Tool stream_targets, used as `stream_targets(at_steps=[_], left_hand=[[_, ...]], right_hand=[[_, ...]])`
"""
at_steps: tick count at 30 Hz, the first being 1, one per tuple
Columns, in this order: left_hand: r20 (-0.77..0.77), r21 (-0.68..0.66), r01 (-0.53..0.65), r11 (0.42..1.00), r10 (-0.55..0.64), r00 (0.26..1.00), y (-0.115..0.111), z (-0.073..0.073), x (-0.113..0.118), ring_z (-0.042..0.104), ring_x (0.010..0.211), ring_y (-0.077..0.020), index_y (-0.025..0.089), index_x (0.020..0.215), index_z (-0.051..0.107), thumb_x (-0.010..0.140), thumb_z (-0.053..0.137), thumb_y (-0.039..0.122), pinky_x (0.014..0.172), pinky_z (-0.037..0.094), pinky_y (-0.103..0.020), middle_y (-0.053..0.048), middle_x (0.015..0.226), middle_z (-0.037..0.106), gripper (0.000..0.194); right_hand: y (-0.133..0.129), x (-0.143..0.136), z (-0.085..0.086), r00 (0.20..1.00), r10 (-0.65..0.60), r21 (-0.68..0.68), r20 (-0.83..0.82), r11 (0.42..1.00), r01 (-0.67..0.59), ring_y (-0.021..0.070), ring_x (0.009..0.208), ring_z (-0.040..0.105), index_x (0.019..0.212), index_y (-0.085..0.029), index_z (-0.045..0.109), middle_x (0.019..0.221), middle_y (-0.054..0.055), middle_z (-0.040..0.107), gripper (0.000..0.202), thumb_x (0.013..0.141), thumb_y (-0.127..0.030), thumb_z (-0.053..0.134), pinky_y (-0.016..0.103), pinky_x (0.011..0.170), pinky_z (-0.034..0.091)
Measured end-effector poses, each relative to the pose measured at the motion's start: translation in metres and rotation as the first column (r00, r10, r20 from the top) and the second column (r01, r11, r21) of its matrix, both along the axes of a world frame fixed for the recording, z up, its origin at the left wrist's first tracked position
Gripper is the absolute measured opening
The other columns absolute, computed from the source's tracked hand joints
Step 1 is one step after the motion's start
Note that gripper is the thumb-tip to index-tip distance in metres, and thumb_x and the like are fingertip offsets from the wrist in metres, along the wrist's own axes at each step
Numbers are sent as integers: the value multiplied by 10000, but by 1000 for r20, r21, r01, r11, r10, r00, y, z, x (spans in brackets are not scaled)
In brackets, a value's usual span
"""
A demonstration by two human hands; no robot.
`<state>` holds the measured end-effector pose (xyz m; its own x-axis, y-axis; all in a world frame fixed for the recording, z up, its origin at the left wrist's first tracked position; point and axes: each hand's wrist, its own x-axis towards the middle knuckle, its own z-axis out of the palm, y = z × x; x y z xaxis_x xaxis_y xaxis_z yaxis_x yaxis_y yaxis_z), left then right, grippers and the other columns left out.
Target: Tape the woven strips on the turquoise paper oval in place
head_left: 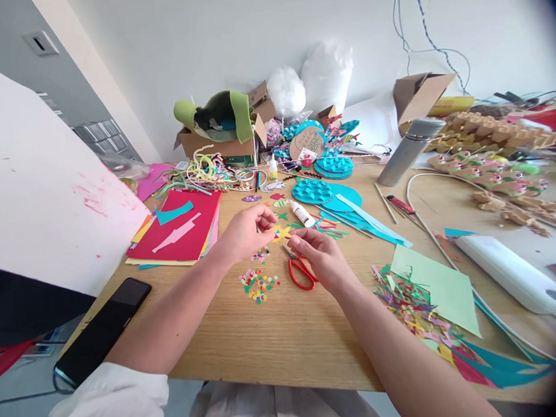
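A small yellow paper fish [281, 233] with coloured pieces on it is between my hands, over the middle of the table. My left hand [248, 232] has its fingers curled in a pinch at the fish's left end. From the other side, my right hand [324, 255] pinches near the tail. Red-handled scissors [301, 274] lie beside and partly under my right hand. Closer to me is a scatter of coloured paper dots [259, 285]. Beyond the fish lies a white glue bottle [302, 214], near a purple paper fish [251, 198] and a striped one [281, 203].
Red paper sheets [182, 227] are stacked at left, behind a black phone [104, 327]. Blue egg-carton discs [312, 192] sit at the back. On the right are a grey flask [409, 152], paper scraps [418, 316], a pale green sheet [438, 285] and a white cable [436, 242].
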<state>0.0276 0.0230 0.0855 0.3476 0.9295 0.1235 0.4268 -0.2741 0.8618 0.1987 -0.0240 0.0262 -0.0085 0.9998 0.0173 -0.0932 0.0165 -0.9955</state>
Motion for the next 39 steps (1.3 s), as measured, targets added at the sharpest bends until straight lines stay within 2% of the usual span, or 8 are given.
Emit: stream_targets(at_steps=[5, 11, 16, 22, 27, 32, 35, 39], left_hand=[[70, -96, 0, 995, 7, 998, -9, -9, 3, 595, 684, -122, 170, 823, 616, 659, 662, 85, 626, 461, -228, 6, 736, 636, 191], [277, -379, 57, 924, 55, 959, -20, -27, 1, 548, 608, -106, 152, 806, 633, 662, 703, 261, 559, 411, -226, 3, 687, 624, 194], [338, -417, 27, 909, 128, 933, -24, -42, 0, 541, 578, -101, 154, 677, 648, 613, 708, 273, 576, 417, -235, 1, 608, 622, 148], [335, -436, 45, 899, 116, 935, -27, -52, -2, 561, 590, -113, 158, 669, 651, 604, 717, 278, 570, 415, -242, -9, 635, 640, 152], [345, -488, 35, 872, 156, 926, -28, -56, -2, 535, 546, -94, 162, 635, 633, 597, 722, 242, 556, 400, -226, 2, 601, 635, 125], [413, -566, 85, 820, 192, 890, -25, -58, -3, 560, 539, -88, 153, 656, 639, 582, 726, 244, 532, 384, -205, -3, 604, 643, 146], [454, -599, 99, 795, 235, 860, -23, -60, -4, 576, 536, -100, 149, 668, 642, 617, 706, 311, 513, 387, -213, -26, 638, 661, 182], [457, -600, 88, 795, 251, 853, -22, -62, -4, 572, 531, -100, 149, 671, 637, 632, 712, 341, 513, 400, -217, -33, 651, 661, 210]], right_hand=[[0, -2, -6, 999, -4, 36, -47, 999, 5, 110, 595, 513, 734, -164, 650, 666, 10, 623, 407, 666, -547, 769, 235, 564, 394], [-2, -4, -4, 1000, 7, 68, 0, 998, -7, 102, 572, 493, 712, -151, 651, 625, -1, 605, 403, 679, -537, 762, 233, 553, 369], [-2, -6, -6, 998, 27, 60, 63, 998, -31, 120, 594, 530, 722, -152, 651, 656, 16, 635, 417, 707, -563, 721, 246, 570, 398], [0, -7, -11, 993, 9, 56, 119, 998, -16, 119, 577, 513, 693, -151, 643, 633, 16, 621, 434, 694, -579, 711, 250, 561, 399], [0, -7, -13, 987, 2, 35, 161, 999, -8, 114, 555, 471, 680, -162, 617, 600, -1, 572, 441, 727, -598, 666, 240, 519, 358], [0, -6, -13, 983, -32, 42, 179, 999, 25, 92, 513, 393, 666, -160, 595, 572, -23, 509, 451, 724, -602, 660, 233, 480, 280], [2, -6, -14, 981, -48, 38, 189, 998, 42, 94, 518, 406, 671, -161, 598, 568, -20, 515, 460, 727, -614, 653, 233, 486, 292], [3, -7, -15, 982, -62, 50, 176, 997, 54, 101, 533, 447, 663, -160, 606, 578, -9, 549, 476, 706, -630, 664, 232, 497, 337]])
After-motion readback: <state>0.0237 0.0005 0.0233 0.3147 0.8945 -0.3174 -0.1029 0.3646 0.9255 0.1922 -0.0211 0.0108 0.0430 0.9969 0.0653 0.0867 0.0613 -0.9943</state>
